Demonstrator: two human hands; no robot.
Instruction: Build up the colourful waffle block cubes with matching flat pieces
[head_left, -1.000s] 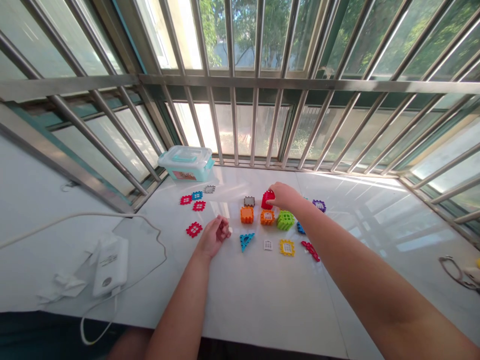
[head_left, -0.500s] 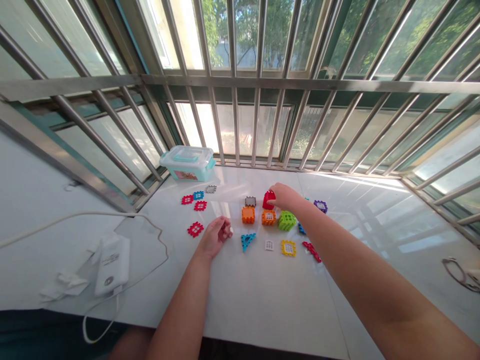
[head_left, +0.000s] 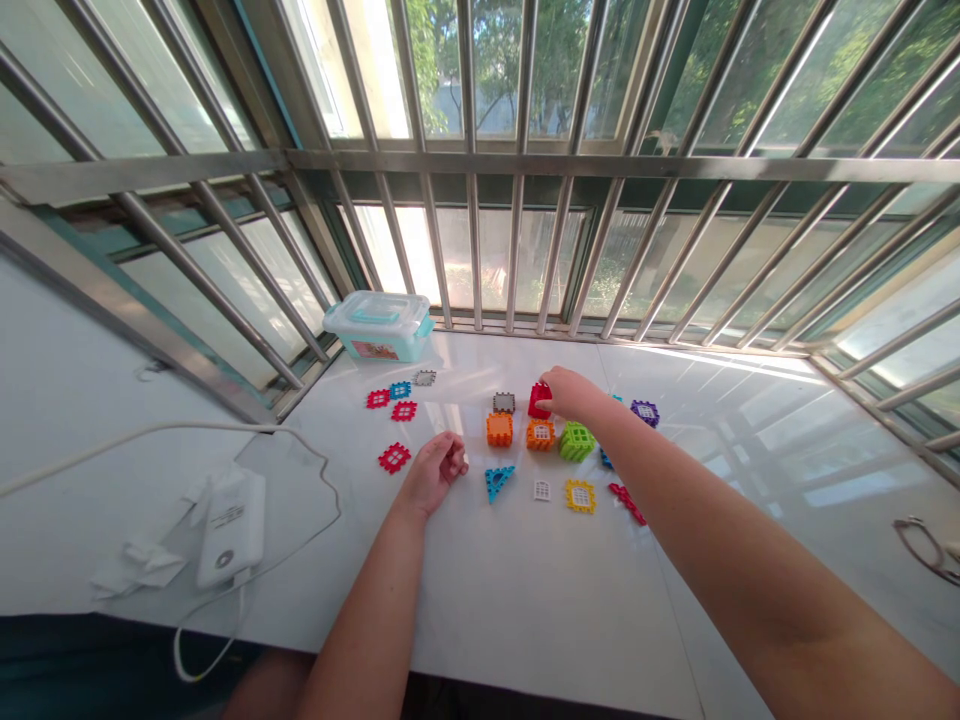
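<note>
My right hand [head_left: 574,395] has its fingers closed over a red plastic block [head_left: 539,401], gripping it, I think, though the hand hides much of it. My left hand [head_left: 433,473] sits curled shut, its palm out of my view. About seventeen interlocking pieces [head_left: 499,428] surround the block, some partly behind my right arm, on a white counter [head_left: 480,610] below steel window bars [head_left: 469,235], with one lidded plastic box [head_left: 379,327].
</note>
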